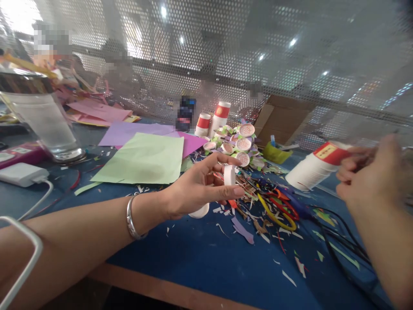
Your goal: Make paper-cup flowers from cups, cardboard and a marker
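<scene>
Near the middle, my left hand (pixel 206 183) pinches a small white disc (pixel 229 175), which looks like the cut-off bottom of a paper cup, between thumb and fingers. My right hand (pixel 371 172) is at the right, smeared by motion, with its fingers curled beside a tilted stack of white paper cups (pixel 306 172) with a red band (pixel 331 153). Whether those fingers grip the stack or only pass in front of it, I cannot tell. Below my left hand, another white round piece (pixel 199 211) lies partly hidden on the blue table (pixel 206 258).
Several decorated cup bottoms (pixel 243 144) are heaped behind my left hand, near upright cup stacks (pixel 221 116). Scissors with yellow handles (pixel 280 221), black cables (pixel 342 241) and paper scraps (pixel 241 230) lie centre-right. Left are green paper (pixel 145 157), a water glass (pixel 53 116) and a white charger (pixel 22 173).
</scene>
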Tool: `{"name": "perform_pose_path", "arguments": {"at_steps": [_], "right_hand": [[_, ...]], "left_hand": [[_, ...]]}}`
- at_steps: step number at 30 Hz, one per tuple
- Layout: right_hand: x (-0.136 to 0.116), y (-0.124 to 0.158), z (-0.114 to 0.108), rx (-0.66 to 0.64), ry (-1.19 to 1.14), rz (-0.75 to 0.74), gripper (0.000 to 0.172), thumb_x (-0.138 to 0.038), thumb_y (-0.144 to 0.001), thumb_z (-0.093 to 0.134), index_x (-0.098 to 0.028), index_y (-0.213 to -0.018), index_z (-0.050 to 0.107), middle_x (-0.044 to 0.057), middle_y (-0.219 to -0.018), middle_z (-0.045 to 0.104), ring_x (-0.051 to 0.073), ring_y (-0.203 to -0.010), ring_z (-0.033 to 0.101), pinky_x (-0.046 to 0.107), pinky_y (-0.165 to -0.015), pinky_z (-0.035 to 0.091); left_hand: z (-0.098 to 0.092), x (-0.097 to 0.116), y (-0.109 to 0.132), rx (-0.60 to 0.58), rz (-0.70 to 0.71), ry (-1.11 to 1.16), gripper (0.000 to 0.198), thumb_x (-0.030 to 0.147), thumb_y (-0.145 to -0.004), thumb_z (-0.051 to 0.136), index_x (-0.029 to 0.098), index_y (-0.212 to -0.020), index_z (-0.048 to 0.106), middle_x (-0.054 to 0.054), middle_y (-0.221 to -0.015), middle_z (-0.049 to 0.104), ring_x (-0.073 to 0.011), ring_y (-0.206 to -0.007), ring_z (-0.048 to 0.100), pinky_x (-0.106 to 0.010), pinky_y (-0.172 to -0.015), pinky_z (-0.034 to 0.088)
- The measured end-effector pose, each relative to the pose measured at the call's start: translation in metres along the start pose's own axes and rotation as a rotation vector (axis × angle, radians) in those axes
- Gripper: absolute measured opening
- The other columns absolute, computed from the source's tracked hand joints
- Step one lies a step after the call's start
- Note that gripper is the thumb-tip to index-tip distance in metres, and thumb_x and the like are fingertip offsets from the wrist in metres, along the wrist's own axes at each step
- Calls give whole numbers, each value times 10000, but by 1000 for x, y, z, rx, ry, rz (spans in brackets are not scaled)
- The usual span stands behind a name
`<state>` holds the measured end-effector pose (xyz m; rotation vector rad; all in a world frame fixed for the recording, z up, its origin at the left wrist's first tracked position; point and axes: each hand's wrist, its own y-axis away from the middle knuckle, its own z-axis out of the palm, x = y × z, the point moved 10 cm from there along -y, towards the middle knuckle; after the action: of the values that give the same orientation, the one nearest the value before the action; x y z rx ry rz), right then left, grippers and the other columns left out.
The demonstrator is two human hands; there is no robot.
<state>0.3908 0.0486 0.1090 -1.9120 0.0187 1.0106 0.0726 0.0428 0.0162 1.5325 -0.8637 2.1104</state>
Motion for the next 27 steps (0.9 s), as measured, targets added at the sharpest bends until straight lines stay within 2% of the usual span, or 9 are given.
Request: {"name": "perform_pose_path", "arguments": {"at_steps": [2, 6, 10, 12, 14, 17, 20, 27], "right_hand": [[-16, 19, 17, -38, -61, 55, 406, -476, -1015, 390, -264, -676, 458, -61, -461, 353, 76, -333, 296, 341, -385, 169], [-53, 66, 64, -315, -71, 73, 395, -535, -966, 563, -193, -788, 650, -29, -508, 446, 93, -417, 367, 328, -426, 243], [-75, 106, 90, -527, 3, 28, 363, -545, -920, 636, -193, -873, 710, -8, -550, 538, 120, -486, 445, 294, -452, 317], [-84, 120, 97, -614, 64, -57, 324, -512, -951, 603, -202, -953, 696, -11, -582, 590, 119, -478, 461, 278, -455, 355], [-91, 130, 100, -666, 123, -162, 294, -478, -985, 561, -207, -1019, 670, -3, -645, 648, 123, -498, 510, 270, -479, 402], [-98, 138, 100, -707, 152, -269, 266, -454, -1003, 544, -210, -1018, 650, -2, -683, 678, 126, -523, 555, 259, -501, 432], [-102, 141, 100, -737, 146, -309, 267, -452, -1010, 535, -210, -975, 642, -13, -654, 660, 121, -513, 552, 249, -489, 428], [-110, 144, 100, -756, 115, -335, 272, -427, -1019, 531, -210, -867, 594, -49, -579, 537, 100, -467, 482, 234, -452, 387]], "left_hand": [[1, -2, 0, -15, -15, 49, 400, 224, -834, 783, 204, -1173, 573, -19, -932, 599, -125, -803, 596, -243, -661, 547], [-3, -8, 0, 19, -77, 135, 466, 211, -846, 776, 244, -1251, 547, -9, -925, 621, -129, -795, 626, -287, -721, 557], [-6, -11, -1, 47, -114, 242, 395, 212, -850, 779, 229, -1162, 536, -17, -972, 656, -137, -815, 680, -312, -782, 554], [-5, -14, -1, 33, -141, 257, 328, 236, -863, 773, 207, -1100, 548, -25, -954, 675, -139, -819, 694, -287, -768, 544], [-3, -19, -1, 20, -181, 247, 307, 270, -877, 765, 190, -1102, 571, -31, -935, 681, -126, -793, 693, -241, -718, 525], [0, -24, 0, -13, -223, 230, 356, 356, -882, 756, 165, -1145, 611, -49, -930, 681, -124, -776, 699, -195, -654, 497], [8, -27, 0, -91, -255, 238, 407, 436, -872, 756, 141, -1132, 652, -53, -891, 682, -118, -751, 698, -176, -639, 497], [24, -34, 5, -232, -326, 338, 345, 452, -897, 725, 149, -1055, 681, -41, -835, 690, -103, -704, 700, -150, -595, 511]]}}
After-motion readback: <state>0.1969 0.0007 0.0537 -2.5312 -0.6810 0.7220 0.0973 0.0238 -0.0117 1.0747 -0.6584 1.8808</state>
